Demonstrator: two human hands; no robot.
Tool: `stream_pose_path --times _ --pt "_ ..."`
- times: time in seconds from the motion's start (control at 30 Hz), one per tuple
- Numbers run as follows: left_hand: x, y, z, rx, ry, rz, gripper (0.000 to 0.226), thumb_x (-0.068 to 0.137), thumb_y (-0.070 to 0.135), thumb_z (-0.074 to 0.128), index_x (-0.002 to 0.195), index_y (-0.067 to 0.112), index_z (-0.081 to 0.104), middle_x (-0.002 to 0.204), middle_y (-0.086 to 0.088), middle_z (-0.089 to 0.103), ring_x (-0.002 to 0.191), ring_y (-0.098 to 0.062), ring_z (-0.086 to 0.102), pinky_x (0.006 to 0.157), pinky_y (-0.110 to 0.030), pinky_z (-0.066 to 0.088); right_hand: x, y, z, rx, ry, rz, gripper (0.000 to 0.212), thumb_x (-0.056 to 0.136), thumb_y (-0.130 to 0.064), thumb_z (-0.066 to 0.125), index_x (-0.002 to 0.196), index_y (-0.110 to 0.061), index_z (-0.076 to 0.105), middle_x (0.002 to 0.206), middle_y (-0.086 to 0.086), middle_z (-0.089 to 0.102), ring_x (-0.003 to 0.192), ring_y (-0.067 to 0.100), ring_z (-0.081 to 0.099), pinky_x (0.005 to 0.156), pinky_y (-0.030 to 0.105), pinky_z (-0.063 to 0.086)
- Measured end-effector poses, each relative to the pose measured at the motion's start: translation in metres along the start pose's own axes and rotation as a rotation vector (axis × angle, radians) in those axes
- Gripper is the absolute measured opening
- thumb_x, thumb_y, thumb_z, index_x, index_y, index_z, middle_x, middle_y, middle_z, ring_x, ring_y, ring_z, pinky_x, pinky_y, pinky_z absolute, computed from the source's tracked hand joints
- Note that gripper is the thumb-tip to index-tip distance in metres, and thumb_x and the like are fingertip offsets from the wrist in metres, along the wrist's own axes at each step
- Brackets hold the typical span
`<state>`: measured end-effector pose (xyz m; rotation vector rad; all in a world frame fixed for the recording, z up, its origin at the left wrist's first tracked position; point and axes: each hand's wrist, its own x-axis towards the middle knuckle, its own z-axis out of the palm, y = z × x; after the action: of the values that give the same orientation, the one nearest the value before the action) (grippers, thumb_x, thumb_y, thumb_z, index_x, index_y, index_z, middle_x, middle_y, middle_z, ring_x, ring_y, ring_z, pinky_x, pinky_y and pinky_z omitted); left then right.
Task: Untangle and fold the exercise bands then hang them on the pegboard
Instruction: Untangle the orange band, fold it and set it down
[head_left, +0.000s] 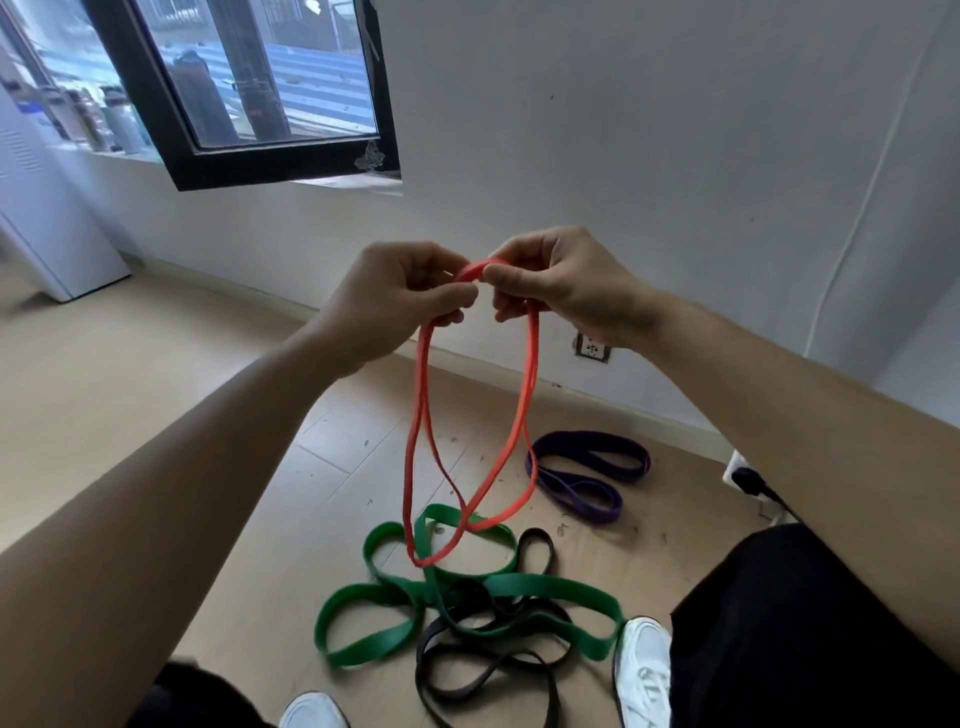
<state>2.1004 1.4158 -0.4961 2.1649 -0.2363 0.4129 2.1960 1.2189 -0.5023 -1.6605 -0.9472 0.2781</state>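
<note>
Nearest the camera, 2 white shoes (641, 670) stand on the pale floor (130, 405), and between them the green band (467, 592) and the black band (483, 670) lie knotted through one another in a loose heap. A purple band (587, 470) lies apart from them, nearer the wall, doubled into flat loops — it looks already sorted.

Above the heap, the left hand (400, 301) and the right hand (561, 286) are raised close together, both pinched shut on the top of the red band (527, 384). Holding it high probably lets its own weight pull the strands straight: it hangs in 2 long loops that cross near the bottom, in front of the green band; whether it touches is unclear. Gathering the top at 1 point seems meant to set up the fold.

The floor is speckled with small dark debris. Beyond stand a white wall (649, 130) with a socket (592, 347) low down and a black-framed window (249, 93) — no pegboard is in view.
</note>
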Motion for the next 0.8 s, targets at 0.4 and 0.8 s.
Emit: stream_pose_path --times 0.4,0.8 --pt "-0.004 -0.009 -0.003 -0.114 0.081 0.003 0.022 0.092 0.012 0.068 0.111 0.002 0.067 0.095 -0.007 0.076 0.089 -0.019 0.076 0.082 -0.028 0.06 0.0 -0.002 0.004 0.091 0.096 0.009 0.02 0.099 -0.018 0.06 0.109 -0.002 0.066 0.087 0.005 0.069 0.084 0.019 0.069 0.082 0.033 0.059" --pt "0.002 0.01 0.018 -0.158 0.067 0.022 0.018 0.095 0.017 0.066 0.11 0.01 0.072 0.092 -0.005 0.074 0.086 -0.018 0.073 0.079 -0.028 0.06 -0.012 0.025 0.022 0.042 -0.21 0.25 0.025 0.093 -0.018 0.069 0.118 -0.013 0.068 0.113 0.005 0.074 0.107 0.021 0.071 0.095 0.038 0.057"
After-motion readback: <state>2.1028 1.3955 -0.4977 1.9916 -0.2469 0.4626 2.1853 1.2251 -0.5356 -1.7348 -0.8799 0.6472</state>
